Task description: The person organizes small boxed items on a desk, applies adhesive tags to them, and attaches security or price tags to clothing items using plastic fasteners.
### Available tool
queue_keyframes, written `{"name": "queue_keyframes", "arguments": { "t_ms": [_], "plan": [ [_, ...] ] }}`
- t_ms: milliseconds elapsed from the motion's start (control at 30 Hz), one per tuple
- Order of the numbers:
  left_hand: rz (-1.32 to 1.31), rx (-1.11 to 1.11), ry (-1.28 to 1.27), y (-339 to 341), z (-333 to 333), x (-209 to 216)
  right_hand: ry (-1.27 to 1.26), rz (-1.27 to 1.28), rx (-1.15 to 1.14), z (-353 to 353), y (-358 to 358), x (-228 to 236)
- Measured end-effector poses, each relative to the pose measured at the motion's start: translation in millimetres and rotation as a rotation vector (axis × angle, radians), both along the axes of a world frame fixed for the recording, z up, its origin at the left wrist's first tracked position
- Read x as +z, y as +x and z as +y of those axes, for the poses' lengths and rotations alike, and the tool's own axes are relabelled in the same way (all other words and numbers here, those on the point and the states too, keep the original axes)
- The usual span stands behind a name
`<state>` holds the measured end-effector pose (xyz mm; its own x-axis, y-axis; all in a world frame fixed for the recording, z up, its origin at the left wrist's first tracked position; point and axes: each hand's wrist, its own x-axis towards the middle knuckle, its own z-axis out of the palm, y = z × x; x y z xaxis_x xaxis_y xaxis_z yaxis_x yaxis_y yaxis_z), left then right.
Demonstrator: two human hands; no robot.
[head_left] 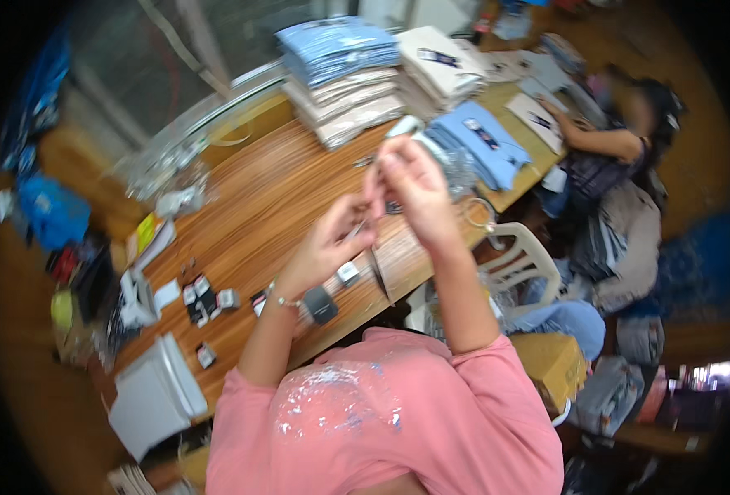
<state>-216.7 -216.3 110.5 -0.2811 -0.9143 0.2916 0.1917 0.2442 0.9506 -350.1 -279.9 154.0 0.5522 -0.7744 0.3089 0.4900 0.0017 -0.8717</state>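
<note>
My left hand is raised over the front of the wooden table, its thumb and fingers pinched together. Close beside it, slightly higher, my right hand also has its fingertips closed. What either hand pinches is too small and blurred to name. Below the hands, a thin dark strip runs down toward the table's front edge; whether it hangs from my fingers, I cannot tell. Near my left wrist are a dark grey tag-like block and a small white-topped block.
Stacks of bagged folded shirts stand at the back of the wooden table. Folded blue shirts lie right, near a seated person touching a pale shirt. Small black-and-white tags and a white box lie left. A plastic chair stands right.
</note>
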Motion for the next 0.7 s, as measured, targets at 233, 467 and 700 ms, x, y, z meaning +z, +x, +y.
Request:
{"name": "queue_keyframes", "arguments": {
  "t_ms": [233,467,700],
  "plan": [
    [-0.320,0.124,0.098,42.0,18.2,26.8,0.014,-0.027,0.018,-13.9,18.4,-6.9],
    [-0.614,0.224,0.074,69.9,54.1,51.1,0.013,-0.036,0.177,-16.4,52.0,-9.8],
    [-0.167,0.134,0.445,81.9,73.7,33.5,0.032,-0.171,0.348,-8.2,82.4,-4.9]
  ]
}}
